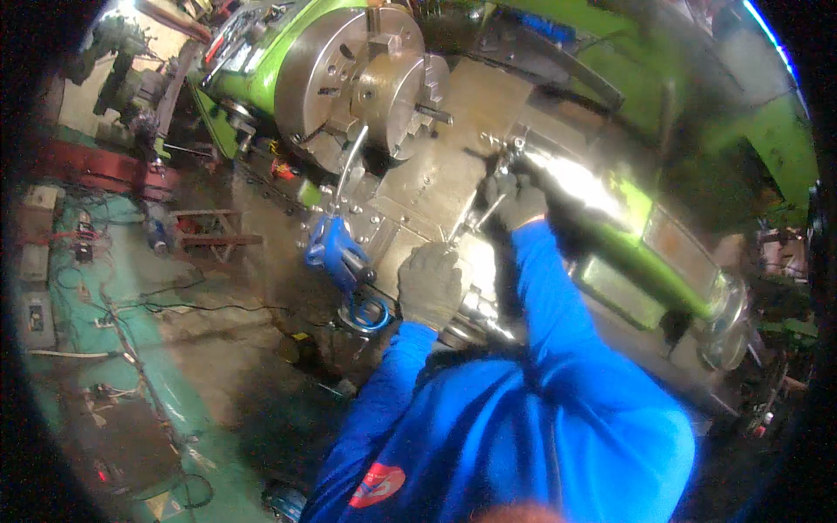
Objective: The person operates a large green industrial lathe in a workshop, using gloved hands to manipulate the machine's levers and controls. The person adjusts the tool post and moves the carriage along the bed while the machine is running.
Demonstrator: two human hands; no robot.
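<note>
My left hand (430, 283), in a grey work glove, rests low over the lathe carriage (427, 192). Its fingers are curled together near a thin metal part; what they grip, if anything, is hidden. Farther right, my right hand (520, 202), gloved too, is closed round a slim metal rod (491, 212) that slants down toward the left hand. Just past its fingers stands a small metal fitting (516, 146) by the tailstock end. To the left of the left hand sits a blue tool (336, 253) with a pale curved tube (350, 161) rising above it.
At the far left of the carriage, a large lathe chuck (318, 78) holds a round metal workpiece (384, 96). A green tailstock (671, 270) with a handwheel (725, 322) is at right. Cables (144, 366) cross the green floor at left. Hand tools (235, 39) lie on the headstock.
</note>
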